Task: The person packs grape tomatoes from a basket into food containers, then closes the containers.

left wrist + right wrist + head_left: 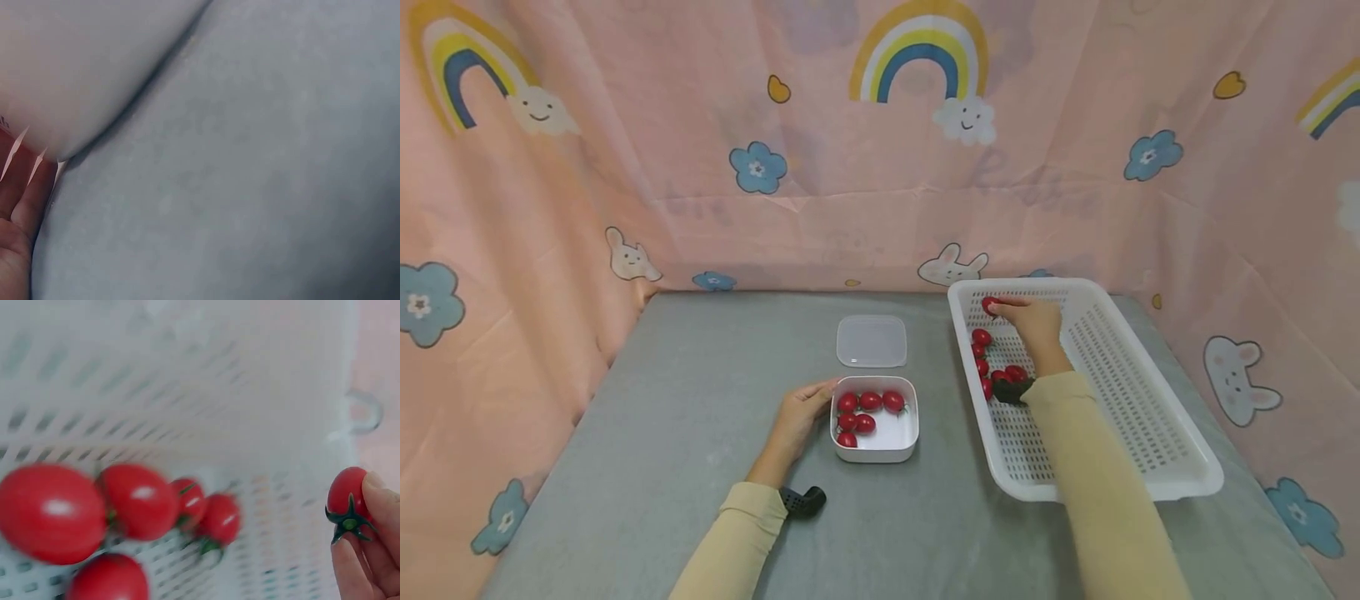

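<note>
In the head view my right hand (1034, 323) reaches into the far left corner of a white slotted basket (1180, 467). Its thumb and fingers pinch a cherry tomato (347, 492) whose green calyx shows in the right wrist view. Several more cherry tomatoes (139, 501) lie along the basket's left side. My left hand (799, 418) rests against the left wall of a small white square box (880, 456), its fingers fairly straight. Several cherry tomatoes (870, 401) sit in that box, mostly toward its left and back. The left wrist view catches only part of the fingers (39, 195) beside the box wall.
A translucent lid (872, 342) lies flat on the grey tabletop (700, 417) just behind the box. Behind the table hangs a pink curtain (820, 233) with rainbow prints. Dark wrist cameras sit on both wrists, the left one (803, 502) low over the table.
</note>
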